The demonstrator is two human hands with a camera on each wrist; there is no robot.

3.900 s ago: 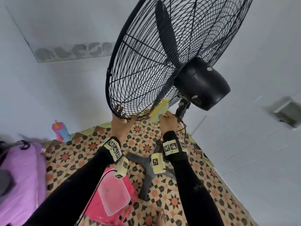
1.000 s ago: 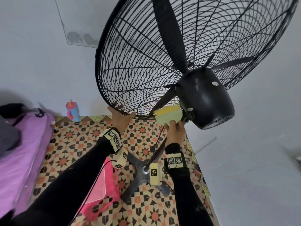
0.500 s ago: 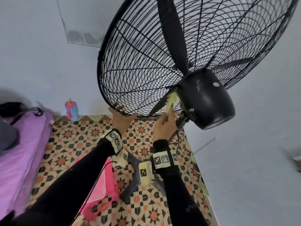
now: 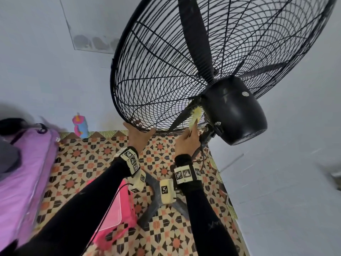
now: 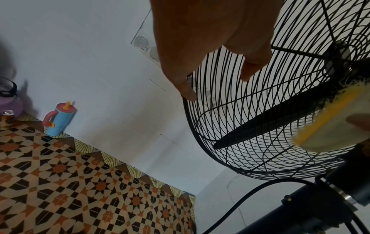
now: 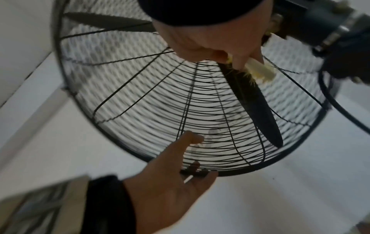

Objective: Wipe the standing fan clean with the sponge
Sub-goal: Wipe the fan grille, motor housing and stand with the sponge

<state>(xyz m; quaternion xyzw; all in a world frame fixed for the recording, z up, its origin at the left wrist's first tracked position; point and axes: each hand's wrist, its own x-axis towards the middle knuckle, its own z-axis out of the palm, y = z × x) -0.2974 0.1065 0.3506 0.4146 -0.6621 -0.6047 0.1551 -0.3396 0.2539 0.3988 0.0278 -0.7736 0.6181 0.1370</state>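
Two hands are raised to the standing fan [image 4: 234, 109], whose wire cage [image 4: 156, 80] tilts overhead. At about 7 o'clock on the cage's lower rim, the left hand [image 4: 137, 134] cups the wires from below, fingers spread and fairly straight, thumb and fingertips touching the rim. At roughly 5 o'clock, just beside the black motor housing [image 4: 238, 115], the right hand [image 4: 188, 139] pinches the yellow sponge [image 4: 196, 115] and holds it edge-on against the rear of the cage, near a dark blade [image 4: 181, 117]. Below, the cross-shaped base [image 4: 156, 196] stands on patterned floor [image 4: 83, 163]. A blue-and-pink cup [image 4: 80, 125] sits by the wall at 9 o'clock.
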